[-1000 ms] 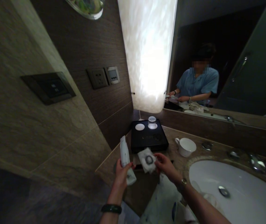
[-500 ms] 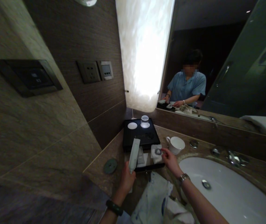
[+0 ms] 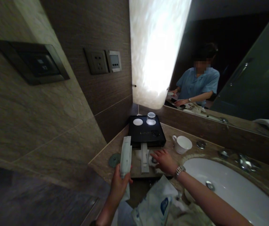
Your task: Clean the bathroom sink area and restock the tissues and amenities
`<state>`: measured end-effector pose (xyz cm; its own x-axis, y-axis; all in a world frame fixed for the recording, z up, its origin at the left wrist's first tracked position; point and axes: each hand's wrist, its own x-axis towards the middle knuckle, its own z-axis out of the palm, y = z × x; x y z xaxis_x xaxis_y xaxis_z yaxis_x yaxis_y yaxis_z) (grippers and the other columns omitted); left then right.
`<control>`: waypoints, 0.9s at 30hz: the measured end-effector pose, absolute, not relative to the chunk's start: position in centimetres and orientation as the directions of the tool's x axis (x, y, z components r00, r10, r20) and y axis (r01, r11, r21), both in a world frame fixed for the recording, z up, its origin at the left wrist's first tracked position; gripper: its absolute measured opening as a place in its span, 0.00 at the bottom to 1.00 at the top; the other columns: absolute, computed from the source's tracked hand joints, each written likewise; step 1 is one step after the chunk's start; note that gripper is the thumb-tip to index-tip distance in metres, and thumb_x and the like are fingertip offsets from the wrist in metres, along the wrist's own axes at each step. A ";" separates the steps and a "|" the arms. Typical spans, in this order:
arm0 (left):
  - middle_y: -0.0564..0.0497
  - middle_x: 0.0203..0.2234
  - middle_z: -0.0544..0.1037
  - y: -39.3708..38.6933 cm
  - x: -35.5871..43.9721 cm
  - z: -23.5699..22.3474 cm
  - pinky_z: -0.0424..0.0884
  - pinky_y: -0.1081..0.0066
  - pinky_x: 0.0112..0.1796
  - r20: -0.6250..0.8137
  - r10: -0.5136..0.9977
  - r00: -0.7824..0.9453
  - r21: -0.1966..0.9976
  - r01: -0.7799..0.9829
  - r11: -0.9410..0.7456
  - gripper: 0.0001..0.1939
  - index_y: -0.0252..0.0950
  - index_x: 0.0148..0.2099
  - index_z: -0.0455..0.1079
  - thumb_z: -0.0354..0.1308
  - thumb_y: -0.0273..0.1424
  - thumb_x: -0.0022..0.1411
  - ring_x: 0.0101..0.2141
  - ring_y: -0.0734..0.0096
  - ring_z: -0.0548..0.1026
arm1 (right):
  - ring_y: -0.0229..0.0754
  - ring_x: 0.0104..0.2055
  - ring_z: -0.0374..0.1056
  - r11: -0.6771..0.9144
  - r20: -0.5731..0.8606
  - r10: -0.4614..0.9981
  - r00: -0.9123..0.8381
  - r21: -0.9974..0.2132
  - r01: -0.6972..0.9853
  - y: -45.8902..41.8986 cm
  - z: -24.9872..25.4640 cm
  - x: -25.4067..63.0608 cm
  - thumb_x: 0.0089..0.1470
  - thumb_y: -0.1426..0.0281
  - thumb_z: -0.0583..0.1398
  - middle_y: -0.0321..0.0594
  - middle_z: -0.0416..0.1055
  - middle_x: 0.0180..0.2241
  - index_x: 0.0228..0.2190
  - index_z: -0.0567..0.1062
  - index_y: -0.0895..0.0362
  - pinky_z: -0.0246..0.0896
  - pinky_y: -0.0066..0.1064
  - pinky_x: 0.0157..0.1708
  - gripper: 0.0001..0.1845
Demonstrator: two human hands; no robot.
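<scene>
My left hand (image 3: 119, 185) is shut on a long white tube-shaped packet (image 3: 126, 157), held upright at the counter's near edge. My right hand (image 3: 164, 161) is spread, fingers reaching over a small white packet (image 3: 152, 160), which is partly hidden beneath them. A narrow white sachet (image 3: 145, 158) lies flat to its left in a pulled-out tray (image 3: 136, 169) under a black amenity box (image 3: 146, 133). The box holds a white round coaster (image 3: 137, 121) and an upturned glass tumbler (image 3: 151, 118).
A white cup (image 3: 182, 144) stands on the marble counter (image 3: 101, 166) beside the white sink (image 3: 228, 185), with chrome fittings (image 3: 245, 163) behind it. A dark round disc (image 3: 114, 160) lies at left. A plastic bag (image 3: 155, 204) hangs below the counter edge. A mirror (image 3: 238, 78) reflects me.
My left hand has dropped lower and to the left with the packet. My right hand now covers the small packet, and the view has shifted slightly.
</scene>
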<state>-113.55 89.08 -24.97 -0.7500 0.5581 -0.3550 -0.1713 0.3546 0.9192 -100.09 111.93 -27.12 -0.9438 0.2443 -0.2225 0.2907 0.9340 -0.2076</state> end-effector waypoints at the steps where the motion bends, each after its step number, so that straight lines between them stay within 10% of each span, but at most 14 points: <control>1: 0.36 0.46 0.77 89.1 -113.9 -24.5 0.70 0.65 0.27 -0.346 0.554 -0.757 0.923 -0.168 0.347 0.29 0.34 0.50 0.58 0.58 0.44 0.49 0.21 0.68 0.74 | 0.58 0.60 0.61 0.945 -0.241 0.222 -0.945 -0.186 0.270 111.9 -27.8 -100.7 0.52 0.65 0.65 0.52 0.67 0.58 0.56 0.69 0.51 0.48 0.54 0.61 0.30; 8: 0.39 0.45 0.78 87.4 -113.7 -25.5 0.68 0.68 0.25 -0.359 0.520 -0.775 0.924 -0.215 0.317 0.29 0.35 0.51 0.59 0.60 0.45 0.52 0.22 0.70 0.75 | 0.52 0.48 0.70 0.954 -0.242 0.268 -0.932 -0.065 0.292 115.3 -29.1 -102.4 0.56 0.79 0.52 0.52 0.76 0.39 0.37 0.78 0.60 0.52 0.51 0.59 0.15; 13: 0.41 0.44 0.78 86.1 -114.1 -25.9 0.69 0.68 0.25 -0.376 0.457 -0.806 0.919 -0.261 0.297 0.30 0.34 0.52 0.60 0.63 0.44 0.51 0.22 0.69 0.75 | 0.54 0.55 0.66 0.958 -0.209 0.255 -0.944 -0.079 0.277 114.7 -28.3 -102.2 0.57 0.79 0.51 0.55 0.73 0.50 0.38 0.78 0.62 0.51 0.51 0.61 0.16; 18: 0.44 0.45 0.77 85.9 -113.8 -24.9 0.70 0.71 0.26 -0.474 0.415 -0.777 0.880 -0.434 0.193 0.31 0.35 0.53 0.63 0.66 0.41 0.50 0.25 0.72 0.75 | 0.55 0.65 0.57 0.962 -0.198 0.068 -0.978 -0.247 0.117 110.2 -29.4 -103.8 0.59 0.68 0.58 0.46 0.62 0.63 0.56 0.70 0.52 0.46 0.54 0.65 0.22; 22: 0.51 0.30 0.79 85.3 -112.4 -23.9 0.70 0.73 0.28 -0.620 0.403 -0.673 0.764 -0.635 0.114 0.33 0.35 0.53 0.64 0.69 0.39 0.47 0.29 0.68 0.76 | 0.56 0.63 0.60 0.936 -0.213 0.059 -0.975 -0.327 0.129 108.9 -29.7 -102.9 0.60 0.66 0.58 0.48 0.66 0.60 0.47 0.76 0.54 0.39 0.59 0.66 0.15; 27: 0.45 0.40 0.81 84.8 -110.2 -22.8 0.74 0.68 0.38 -0.700 0.471 -0.536 0.628 -0.776 0.050 0.29 0.37 0.51 0.69 0.70 0.35 0.45 0.40 0.60 0.78 | 0.56 0.56 0.67 0.829 -0.179 0.197 -0.964 -0.494 0.262 107.9 -28.2 -100.6 0.60 0.69 0.55 0.49 0.73 0.52 0.39 0.80 0.56 0.48 0.58 0.62 0.13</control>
<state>-110.22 84.78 -22.81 -0.5363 0.4710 -0.7004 -0.7763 0.0503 0.6283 -100.57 107.95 -28.21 -0.9638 0.1972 -0.1794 0.2616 0.8292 -0.4939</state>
